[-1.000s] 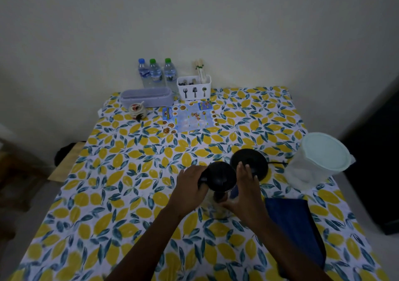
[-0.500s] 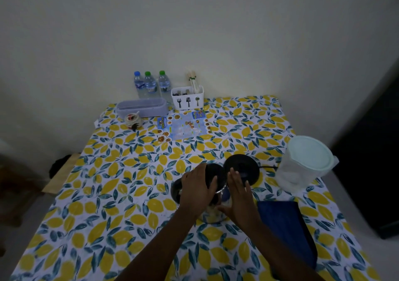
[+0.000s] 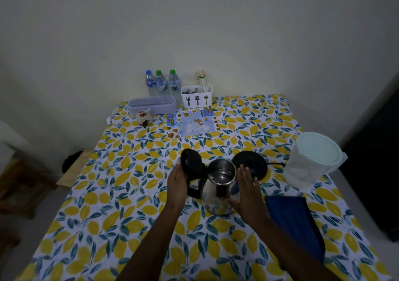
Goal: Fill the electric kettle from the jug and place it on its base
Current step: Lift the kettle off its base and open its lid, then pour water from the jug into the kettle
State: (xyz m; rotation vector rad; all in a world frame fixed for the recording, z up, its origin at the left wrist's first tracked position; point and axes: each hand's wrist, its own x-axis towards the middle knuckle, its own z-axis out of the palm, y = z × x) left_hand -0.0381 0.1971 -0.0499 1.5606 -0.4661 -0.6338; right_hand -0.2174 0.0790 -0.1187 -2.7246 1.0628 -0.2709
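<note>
LEFT: left hand (image 3: 177, 182) curled around the raised black lid (image 3: 191, 162), forearm angled inward | RIGHT: right hand (image 3: 248, 191) flat, fingers extended, palm against kettle (image 3: 219, 189) wall, gripping nothing | KETTLE: between both hands, mouth uncovered | BASE (image 3: 251, 166): just beyond right fingertips | JUG (image 3: 313, 159): well right of right hand

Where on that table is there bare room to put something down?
Bare cloth lies left of the kettle and near the front edge. Another patch sits behind the base, right of the leaflet. It is crowded around the jug and blue cloth.
</note>
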